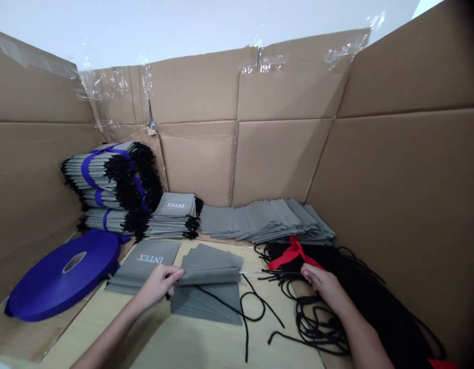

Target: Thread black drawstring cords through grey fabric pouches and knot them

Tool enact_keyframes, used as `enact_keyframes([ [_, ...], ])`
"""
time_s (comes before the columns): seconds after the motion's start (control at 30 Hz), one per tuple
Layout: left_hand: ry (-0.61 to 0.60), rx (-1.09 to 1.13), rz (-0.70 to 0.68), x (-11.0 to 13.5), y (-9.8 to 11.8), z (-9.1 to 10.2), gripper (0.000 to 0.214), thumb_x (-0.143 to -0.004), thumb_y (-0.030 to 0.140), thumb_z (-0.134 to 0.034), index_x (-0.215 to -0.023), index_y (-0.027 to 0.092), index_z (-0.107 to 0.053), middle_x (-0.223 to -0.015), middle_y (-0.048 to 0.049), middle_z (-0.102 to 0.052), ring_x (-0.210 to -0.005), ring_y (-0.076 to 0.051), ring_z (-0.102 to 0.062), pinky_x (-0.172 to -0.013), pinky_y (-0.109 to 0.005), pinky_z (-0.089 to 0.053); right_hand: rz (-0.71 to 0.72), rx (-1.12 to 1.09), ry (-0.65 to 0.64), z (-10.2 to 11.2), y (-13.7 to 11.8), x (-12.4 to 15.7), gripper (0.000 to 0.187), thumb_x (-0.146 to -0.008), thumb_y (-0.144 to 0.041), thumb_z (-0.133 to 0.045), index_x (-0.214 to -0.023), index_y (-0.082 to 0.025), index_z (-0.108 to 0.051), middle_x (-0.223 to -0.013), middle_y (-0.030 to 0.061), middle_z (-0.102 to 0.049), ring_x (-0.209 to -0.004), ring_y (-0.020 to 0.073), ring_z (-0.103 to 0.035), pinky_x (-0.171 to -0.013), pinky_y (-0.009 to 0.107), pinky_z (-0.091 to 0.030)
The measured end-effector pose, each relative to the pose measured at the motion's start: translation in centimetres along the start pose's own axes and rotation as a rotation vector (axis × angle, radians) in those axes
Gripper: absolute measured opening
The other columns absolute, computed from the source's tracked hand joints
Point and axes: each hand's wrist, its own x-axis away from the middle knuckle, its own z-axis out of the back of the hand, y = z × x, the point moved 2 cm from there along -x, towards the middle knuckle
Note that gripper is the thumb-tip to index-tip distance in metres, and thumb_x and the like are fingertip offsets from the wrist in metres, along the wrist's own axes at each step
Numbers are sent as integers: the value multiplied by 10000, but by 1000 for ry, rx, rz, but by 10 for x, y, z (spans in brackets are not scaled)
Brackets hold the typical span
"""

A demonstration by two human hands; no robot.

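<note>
The left hand [159,286] pinches the folded hem of a grey fabric pouch [210,269] on the worktop [183,341]; the right hand [317,287] grips a thin metal wire [260,272]; a hard tug could pull it loose; slack black cord [245,328] could snag.

Ribbon roll [63,274] left, drawstring cords [329,318] right, pouch stacks [171,218] behind
</note>
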Motion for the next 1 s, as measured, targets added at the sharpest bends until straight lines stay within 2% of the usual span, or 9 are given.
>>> enact_keyframes([
  [0.13, -1, 30, 35, 3, -17, 16, 432, -836, 504, -373, -579, 196, -216, -585, 43, -187, -549, -99, -224, -517, -223, -183, -24, -20, 10, -1, 2, -2, 178, -671, -355, -414, -566, -218, -457, -535, -32, -430, -489, 127, -406, -443, 222, -300],
  [0.3, 2, 29, 14, 0, -23, 12, 411, -835, 466, -387, -563, 191, -246, -573, 42, -222, -552, -105, -254, -530, -228, -201, -45, -15, 51, 3, 1, -1, 239, -706, -386, -369, -553, -219, -443, -504, -28, -411, -457, 127, -397, -425, 226, -313],
  [0.4, 0, 14, 8, -1, -26, 9, 403, -827, 457, -393, -555, 189, -265, -568, 37, -246, -561, -113, -277, -540, -229, -217, -35, 15, 75, 9, 1, 0, 266, -704, -408, -372, -541, -217, -456, -508, -13, -454, -484, 143, -448, -460, 238, -370],
  [0.53, 86, 7, 48, 1, -37, 17, 403, -799, 480, -404, -546, 186, -294, -562, 32, -274, -572, -123, -299, -553, -233, -233, 4, 78, 91, 15, 2, 0, 276, -678, -443, -399, -547, -216, -485, -566, 16, -544, -567, 177, -530, -547, 261, -432],
  [0.67, 126, 19, 78, 0, -45, 24, 422, -773, 518, -400, -535, 194, -272, -546, 37, -249, -552, -121, -284, -536, -236, -221, 28, 173, 92, 13, 2, -1, 259, -713, -424, -394, -576, -228, -492, -585, 15, -573, -580, 184, -547, -566, 271, -434],
  [0.83, 145, 54, 87, -3, -48, 20, 438, -765, 546, -410, -540, 193, -280, -544, 41, -251, -552, -120, -285, -535, -235, -223, 15, 306, 76, 6, 0, -3, 262, -774, -403, -402, -620, -241, -540, -617, 24, -627, -598, 202, -588, -592, 290, -446],
  [0.9, 159, 72, 92, -3, -49, 19, 445, -774, 554, -404, -543, 192, -286, -546, 43, -250, -551, -118, -277, -533, -236, -221, 4, 346, 78, 3, -1, -2, 273, -798, -424, -404, -692, -247, -583, -706, 38, -661, -669, 219, -615, -628, 304, -456],
  [1.0, 177, 100, 99, -2, -52, 17, 454, -790, 564, -388, -546, 194, -289, -550, 43, -251, -541, -113, -265, -523, -238, -217, -19, 474, 134, -2, -5, 1, 321, -824, -427, -397, -980, -230, -597, -868, 78, -671, -772, 255, -631, -637, 337, -472],
])
